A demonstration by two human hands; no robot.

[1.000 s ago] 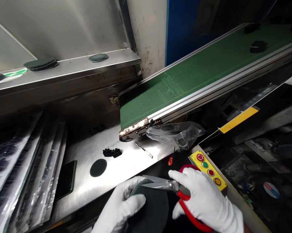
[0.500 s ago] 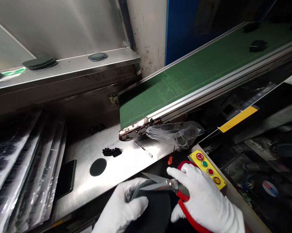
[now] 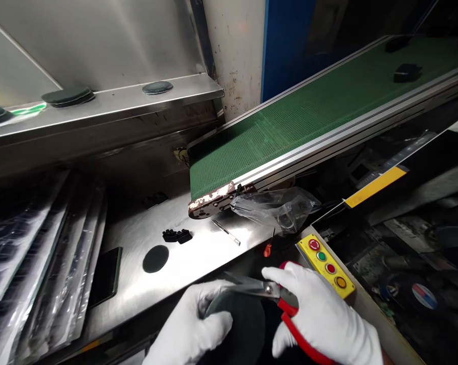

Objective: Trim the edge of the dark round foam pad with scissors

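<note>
My left hand (image 3: 192, 324), in a white glove, pinches a dark green-grey round disc (image 3: 244, 324) near the bottom of the view. Red-handled scissors (image 3: 269, 289) are held in my gloved right hand (image 3: 316, 309), fingers and thumb through the handles. Their blades point left and lie at the disc's upper edge, nearly together and slightly blurred. The disc's lower part fades into the dark background. On the metal table ahead of my left hand lies a smaller dark round disc (image 3: 155, 259), with black plastic pieces (image 3: 177, 235) beyond it.
A green conveyor belt (image 3: 267, 132) rises to the right, carrying black parts. Stacked plastic-wrapped sheets (image 3: 54, 263) and a phone (image 3: 106, 276) lie left. A clear bag (image 3: 278, 205), a pen (image 3: 226, 232), an orange screwdriver (image 3: 267, 249) and a yellow button box (image 3: 325, 266) lie right. Discs (image 3: 68, 96) rest on the ledge.
The scissor blades have closed from clearly apart to nearly together at the disc's edge. My right hand has squeezed the handles a little. The view has shifted slightly.
</note>
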